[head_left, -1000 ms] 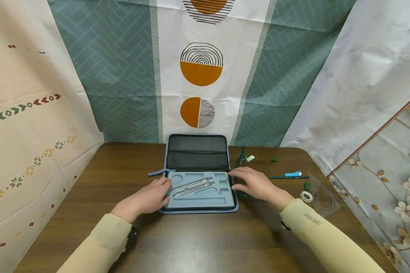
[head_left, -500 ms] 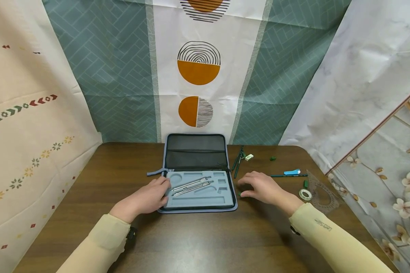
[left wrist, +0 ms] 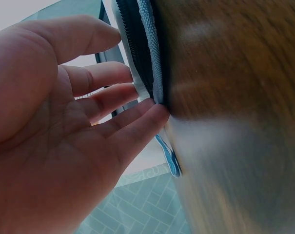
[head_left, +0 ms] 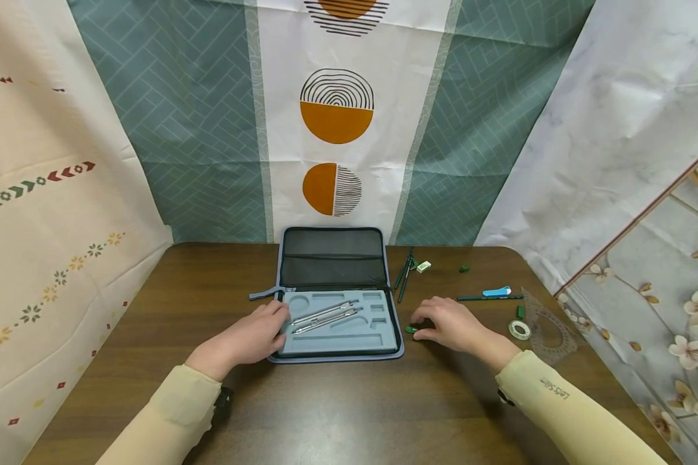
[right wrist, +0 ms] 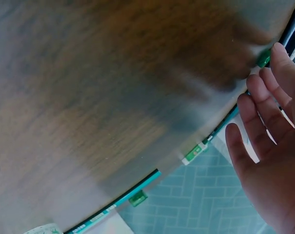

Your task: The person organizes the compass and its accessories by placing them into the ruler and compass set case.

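Note:
In the head view a zippered case (head_left: 333, 236) stands unfolded, its grey-blue moulded tray (head_left: 331, 346) facing up. Two silver drawing compasses (head_left: 326, 318) lie slantwise on the tray. My left hand (head_left: 254, 336) rests at the case's left edge; in the left wrist view its fingertips touch the zipper rim and the thumb lies by the tray's edge. To the right of the case, my right hand (head_left: 449, 323) is low over the table beside a small green object (head_left: 410, 329). The right wrist view shows the thumb tip right at this green object (right wrist: 264, 58), partly hiding it.
Behind my right hand lie dark green pencils (head_left: 405, 276), a white-and-green eraser (head_left: 423, 266) and a small green piece (head_left: 464, 268). Further right are a blue cutter (head_left: 496, 292), another pencil (head_left: 468, 298), a tape roll (head_left: 519, 330), a green block (head_left: 520, 312) and a clear protractor (head_left: 549, 339).
My right hand has left the tray's right edge and moved right, down to the small green object on the table. The left hand keeps its place on the case.

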{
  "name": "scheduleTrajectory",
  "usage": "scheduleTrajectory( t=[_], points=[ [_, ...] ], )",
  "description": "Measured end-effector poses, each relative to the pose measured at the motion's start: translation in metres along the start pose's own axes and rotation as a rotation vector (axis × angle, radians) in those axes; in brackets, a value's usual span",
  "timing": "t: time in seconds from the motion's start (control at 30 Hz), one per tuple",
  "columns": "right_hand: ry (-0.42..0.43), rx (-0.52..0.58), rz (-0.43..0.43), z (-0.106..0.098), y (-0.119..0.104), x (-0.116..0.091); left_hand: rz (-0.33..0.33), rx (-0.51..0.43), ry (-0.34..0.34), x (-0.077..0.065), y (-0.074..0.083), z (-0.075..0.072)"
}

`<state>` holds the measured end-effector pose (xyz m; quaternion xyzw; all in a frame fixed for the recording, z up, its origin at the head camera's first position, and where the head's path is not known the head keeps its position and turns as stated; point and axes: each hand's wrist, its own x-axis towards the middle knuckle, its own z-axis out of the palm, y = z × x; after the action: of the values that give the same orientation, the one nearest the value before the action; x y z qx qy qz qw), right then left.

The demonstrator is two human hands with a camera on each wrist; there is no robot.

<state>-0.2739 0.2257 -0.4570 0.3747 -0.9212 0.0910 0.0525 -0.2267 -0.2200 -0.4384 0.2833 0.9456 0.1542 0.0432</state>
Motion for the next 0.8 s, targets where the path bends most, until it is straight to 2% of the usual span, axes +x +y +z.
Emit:
scheduleTrajectory(
  t=[0.8],
  points=[
    [0.007, -0.021, 0.023, 0.0043, -0.0032, -0.0042, 0.006, 0.009, 0.005, -0.0007, -0.0023, 0.0012]
  ],
)
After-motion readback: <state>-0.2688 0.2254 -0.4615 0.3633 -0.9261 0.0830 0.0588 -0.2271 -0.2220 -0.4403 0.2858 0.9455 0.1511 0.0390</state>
